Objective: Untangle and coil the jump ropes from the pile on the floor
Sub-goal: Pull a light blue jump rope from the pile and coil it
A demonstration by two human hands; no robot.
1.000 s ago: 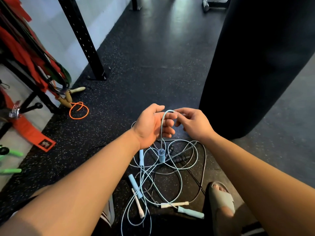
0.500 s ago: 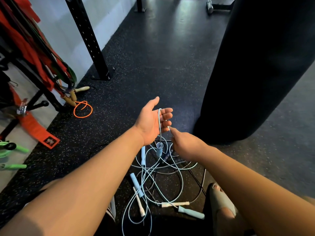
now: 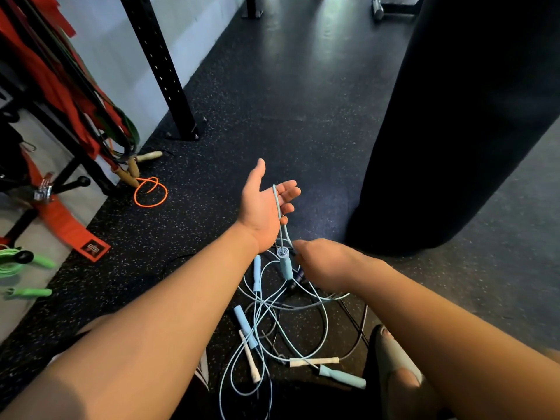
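Red strap label [image 3: 92,247] was unreadable, left hand [image 3: 262,207] lay spread under blue rope [image 3: 277,203], right hand [image 3: 324,262] too blurred to tell its grip, punching bag [image 3: 454,116] stood beside.

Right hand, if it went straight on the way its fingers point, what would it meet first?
Probably the light blue handle dangling from the cord draped over the left hand; the right hand points left at it, though blur hides depth.

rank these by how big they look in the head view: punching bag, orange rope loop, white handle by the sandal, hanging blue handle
1. punching bag
2. orange rope loop
3. white handle and hanging blue handle, alike; the blue one is foreshortened
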